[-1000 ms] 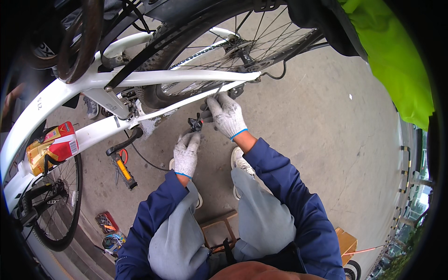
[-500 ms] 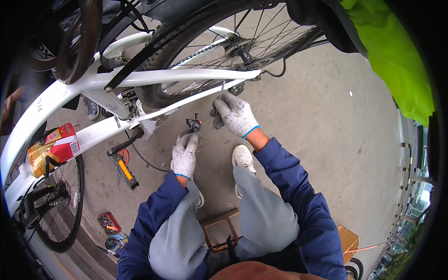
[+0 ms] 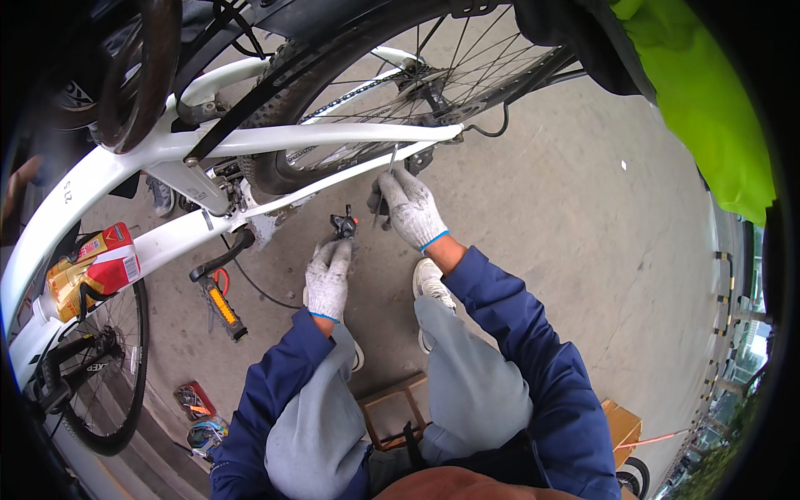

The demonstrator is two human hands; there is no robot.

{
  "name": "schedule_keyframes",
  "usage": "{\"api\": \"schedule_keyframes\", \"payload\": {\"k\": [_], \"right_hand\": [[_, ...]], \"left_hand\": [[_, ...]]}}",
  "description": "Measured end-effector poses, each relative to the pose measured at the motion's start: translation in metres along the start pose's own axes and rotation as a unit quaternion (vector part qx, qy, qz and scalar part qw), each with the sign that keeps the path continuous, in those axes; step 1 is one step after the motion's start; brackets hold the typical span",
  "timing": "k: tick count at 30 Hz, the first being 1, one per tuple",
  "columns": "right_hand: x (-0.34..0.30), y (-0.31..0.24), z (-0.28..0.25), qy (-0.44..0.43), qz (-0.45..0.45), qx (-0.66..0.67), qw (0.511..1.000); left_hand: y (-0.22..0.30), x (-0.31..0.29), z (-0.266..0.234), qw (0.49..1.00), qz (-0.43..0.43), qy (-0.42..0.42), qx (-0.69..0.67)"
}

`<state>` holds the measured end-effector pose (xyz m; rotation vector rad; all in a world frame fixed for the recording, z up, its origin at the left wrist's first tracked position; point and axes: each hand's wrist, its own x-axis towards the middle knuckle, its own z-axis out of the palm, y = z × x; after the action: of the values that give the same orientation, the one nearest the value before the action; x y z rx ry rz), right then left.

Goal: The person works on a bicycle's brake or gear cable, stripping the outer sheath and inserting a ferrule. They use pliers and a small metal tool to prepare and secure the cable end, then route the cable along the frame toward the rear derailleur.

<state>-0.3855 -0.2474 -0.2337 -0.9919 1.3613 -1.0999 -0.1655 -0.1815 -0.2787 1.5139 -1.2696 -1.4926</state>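
My left hand (image 3: pixel 327 279), in a white knit glove, is closed on a small black bicycle brake caliper (image 3: pixel 342 223) with a red spot on its side. My right hand (image 3: pixel 412 210), gloved too with darkened fingertips, pinches a thin grey metal tool (image 3: pixel 394 157) whose exact kind is hard to make out. The tool's upper end reaches up to the white lower frame tube (image 3: pixel 350 173) close to the rear axle. A dark part (image 3: pixel 423 157) sits on the frame just above my right fingers. Caliper and tool are apart.
The white bicycle's rear wheel (image 3: pixel 275 158) and crank pedal (image 3: pixel 223 307) are ahead and left. A bottle (image 3: pixel 92 271) rides on the frame. Tool boxes (image 3: pixel 195 400) lie lower left. A wooden stool (image 3: pixel 392 412) is below me, a cardboard box (image 3: pixel 622 429) lower right, green cloth (image 3: pixel 700 100) upper right.
My right hand has shifted slightly left and down toward the caliper, still with the thin tool. The left hand and caliper have barely moved.
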Motion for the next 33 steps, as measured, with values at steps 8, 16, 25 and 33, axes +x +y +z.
{"api": "schedule_keyframes", "payload": {"k": [8,16,25,33], "right_hand": [[0.007,0.031,0.007,0.054,-0.248,-0.363,0.896],[0.001,-0.01,-0.037,-0.079,-0.176,-0.49,0.85],[0.013,-0.139,-0.131,-0.068,-0.247,-0.568,0.782],[-0.001,-0.098,-0.106,0.053,-0.313,-0.637,0.703]], "left_hand": [[0.008,-0.003,0.004,1.0,0.004,-0.002,-0.023],[0.025,-0.01,0.005,1.0,-0.011,-0.001,-0.024],[0.031,-0.01,0.011,0.989,0.097,-0.04,0.101],[0.026,-0.012,0.002,0.992,0.07,-0.029,0.103]]}}
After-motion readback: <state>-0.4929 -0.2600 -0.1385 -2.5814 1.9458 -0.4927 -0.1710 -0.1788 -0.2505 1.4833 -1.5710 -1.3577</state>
